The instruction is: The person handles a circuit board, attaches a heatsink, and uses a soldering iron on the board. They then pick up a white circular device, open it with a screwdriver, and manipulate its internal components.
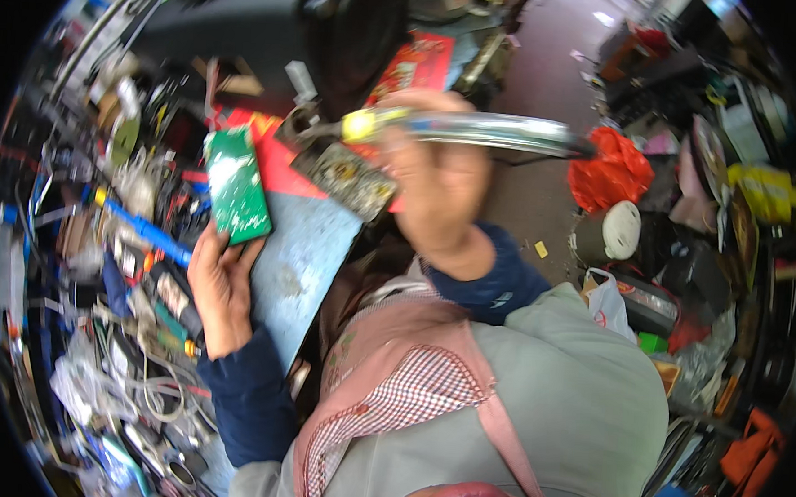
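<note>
My left hand (220, 286) grips the lower end of a green circuit board (240, 189), its face catching glare and dotted with solder marks. Motion blurs my right hand (438, 183), which is closed around what looks like a soldering iron (492, 130) with a clear handle, yellow collar and black cord end. The iron lies nearly level, its metal tip pointing left over a small, grimy metal stand (344, 175) with brownish residue. Whether the tip touches the stand cannot be told. Under the stand lies red printed paper (300, 179) on the blue-grey bench top (303, 250).
Tools, wires and plastic bags crowd the bench's left, among them a blue-handled tool (146, 228) and a loop of pale cable (160, 398). A large black case (240, 44) stands at the back. On the floor to the right are a red plastic bag (608, 172) and a lidded container (608, 236).
</note>
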